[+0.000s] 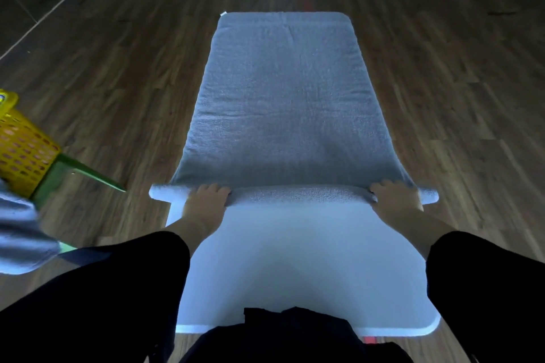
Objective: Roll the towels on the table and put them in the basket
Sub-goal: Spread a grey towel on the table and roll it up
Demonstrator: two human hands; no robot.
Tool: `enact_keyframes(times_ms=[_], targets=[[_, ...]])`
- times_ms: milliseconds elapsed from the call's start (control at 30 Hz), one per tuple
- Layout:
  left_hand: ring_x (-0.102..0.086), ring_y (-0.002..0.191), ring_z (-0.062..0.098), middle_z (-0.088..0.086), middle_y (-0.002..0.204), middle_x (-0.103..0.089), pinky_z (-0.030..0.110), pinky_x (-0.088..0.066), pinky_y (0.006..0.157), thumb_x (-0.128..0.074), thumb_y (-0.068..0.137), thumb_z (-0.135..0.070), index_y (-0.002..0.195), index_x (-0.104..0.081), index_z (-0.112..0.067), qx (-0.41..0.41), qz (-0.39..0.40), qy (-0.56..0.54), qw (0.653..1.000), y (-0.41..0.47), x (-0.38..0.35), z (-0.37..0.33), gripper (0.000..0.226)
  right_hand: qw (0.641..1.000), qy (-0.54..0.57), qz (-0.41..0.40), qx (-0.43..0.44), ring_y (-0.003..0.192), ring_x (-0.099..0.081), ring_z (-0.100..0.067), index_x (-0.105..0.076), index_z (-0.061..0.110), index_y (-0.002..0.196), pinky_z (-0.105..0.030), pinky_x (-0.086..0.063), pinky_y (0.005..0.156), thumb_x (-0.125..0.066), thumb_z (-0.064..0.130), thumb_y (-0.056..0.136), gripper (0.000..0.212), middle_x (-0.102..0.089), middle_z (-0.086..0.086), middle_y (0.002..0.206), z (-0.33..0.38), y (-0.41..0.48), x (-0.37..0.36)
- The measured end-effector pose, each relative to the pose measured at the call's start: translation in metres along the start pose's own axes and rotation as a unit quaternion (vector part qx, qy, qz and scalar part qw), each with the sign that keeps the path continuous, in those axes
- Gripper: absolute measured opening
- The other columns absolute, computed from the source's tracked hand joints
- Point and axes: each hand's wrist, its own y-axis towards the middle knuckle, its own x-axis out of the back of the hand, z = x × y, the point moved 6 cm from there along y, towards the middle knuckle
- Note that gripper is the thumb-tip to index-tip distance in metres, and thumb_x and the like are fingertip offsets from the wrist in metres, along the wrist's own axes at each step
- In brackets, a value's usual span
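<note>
A grey towel (283,97) lies flat along a white table (306,268), reaching its far end. The towel's near edge is rolled into a thin tube (295,194) that sticks out past both table sides. My left hand (205,203) presses on the roll near its left end, fingers curled over it. My right hand (393,200) grips the roll near its right end the same way. A yellow perforated basket (20,141) stands at the far left, partly cut off by the frame edge.
The basket sits on a green stool or stand (73,172). Another grey cloth (20,233) shows at the left edge below the basket. Dark wood flooring (118,68) surrounds the table. Black sleeves and dark clothing fill the lower frame.
</note>
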Motion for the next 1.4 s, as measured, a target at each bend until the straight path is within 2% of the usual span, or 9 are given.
enact_keyframes(times_ms=[67, 233, 400, 533, 700, 900, 1067, 1267, 1400], targets=[[-0.046, 0.118, 0.023, 0.001, 0.128, -0.053, 0.038, -0.040, 0.095, -0.041, 0.098, -0.030, 0.125, -0.049, -0.023, 0.004, 0.012, 0.045, 0.999, 0.003, 0.007, -0.003, 0.029, 0.999, 0.007, 0.030, 0.009, 0.120, -0.049, -0.019, -0.054, 0.032, 0.121, -0.044, -0.039, 0.101, -0.041, 0.041, 0.093, 0.032, -0.053, 0.006, 0.123, 0.004, 0.002, 0.000], [-0.048, 0.123, 0.025, 0.003, 0.130, -0.055, 0.040, -0.040, 0.100, -0.041, 0.093, -0.045, 0.125, -0.057, -0.026, -0.022, 0.174, 0.039, 0.984, 0.006, 0.009, 0.007, 0.041, 0.959, 0.021, 0.277, 0.056, 0.125, -0.047, -0.024, -0.058, 0.030, 0.123, -0.050, -0.035, 0.105, -0.046, 0.044, 0.085, 0.043, -0.052, 0.003, 0.133, 0.003, -0.007, -0.003], [-0.048, 0.122, 0.028, 0.006, 0.134, -0.052, 0.041, -0.046, 0.086, -0.047, 0.097, -0.037, 0.140, -0.040, -0.026, 0.013, -0.046, -0.117, 0.992, 0.003, 0.030, 0.007, 0.045, 0.998, 0.064, 0.023, -0.002, 0.122, -0.046, -0.027, -0.049, 0.031, 0.129, -0.044, -0.042, 0.099, -0.041, 0.030, 0.096, 0.034, -0.049, -0.003, 0.128, -0.003, -0.009, 0.016], [-0.037, 0.131, 0.028, 0.004, 0.142, -0.040, 0.044, -0.035, 0.106, -0.045, 0.094, -0.055, 0.149, -0.025, -0.029, -0.054, 0.067, -0.015, 0.996, -0.005, -0.005, -0.019, 0.064, 0.987, 0.120, 0.105, 0.004, 0.131, -0.036, -0.026, -0.034, 0.023, 0.141, -0.046, -0.038, 0.103, -0.052, 0.033, 0.090, 0.055, -0.038, -0.003, 0.140, 0.023, -0.025, -0.012], [-0.042, 0.119, 0.025, 0.003, 0.130, -0.042, 0.038, -0.043, 0.094, -0.047, 0.096, -0.026, 0.138, -0.040, -0.026, -0.021, -0.020, 0.008, 1.000, -0.008, -0.004, -0.021, 0.043, 0.998, 0.049, 0.021, -0.015, 0.122, -0.046, -0.021, -0.046, 0.027, 0.127, -0.042, -0.041, 0.094, -0.047, 0.039, 0.094, 0.035, -0.049, 0.003, 0.128, 0.024, -0.031, -0.006], [-0.052, 0.112, 0.027, 0.006, 0.121, -0.058, 0.035, -0.041, 0.089, -0.046, 0.092, -0.041, 0.102, -0.054, -0.021, -0.041, 0.153, -0.091, 0.983, 0.001, -0.002, -0.012, 0.023, 0.965, 0.064, 0.253, -0.017, 0.125, -0.047, -0.025, -0.056, 0.028, 0.124, -0.051, -0.034, 0.100, -0.045, 0.047, 0.079, 0.050, -0.054, 0.004, 0.131, 0.010, -0.023, 0.000], [-0.050, 0.119, 0.030, 0.006, 0.124, -0.055, 0.042, -0.044, 0.095, -0.046, 0.095, -0.039, 0.132, -0.050, -0.021, 0.014, -0.050, -0.138, 0.989, 0.003, 0.020, -0.003, 0.040, 0.994, 0.099, 0.030, -0.044, 0.120, -0.051, -0.025, -0.047, 0.029, 0.130, -0.041, -0.043, 0.097, -0.045, 0.020, 0.090, 0.041, -0.051, -0.001, 0.129, 0.002, -0.011, 0.016], [-0.039, 0.128, 0.026, 0.002, 0.139, -0.044, 0.041, -0.036, 0.106, -0.049, 0.096, -0.035, 0.139, -0.040, -0.020, -0.019, 0.040, -0.037, 0.998, -0.002, -0.006, -0.018, 0.046, 0.997, 0.068, 0.024, -0.001, 0.117, -0.052, -0.022, -0.044, 0.024, 0.127, -0.041, -0.043, 0.093, -0.053, 0.038, 0.092, 0.039, -0.051, 0.001, 0.126, 0.025, -0.020, -0.006], [-0.050, 0.114, 0.026, 0.005, 0.122, -0.058, 0.039, -0.044, 0.093, -0.045, 0.093, -0.029, 0.114, -0.054, -0.017, -0.014, 0.059, -0.043, 0.997, 0.007, 0.004, -0.015, 0.026, 0.995, 0.058, 0.081, 0.012, 0.119, -0.050, -0.022, -0.050, 0.027, 0.123, -0.042, -0.042, 0.095, -0.042, 0.044, 0.095, 0.034, -0.054, 0.002, 0.127, 0.021, -0.010, 0.000]])
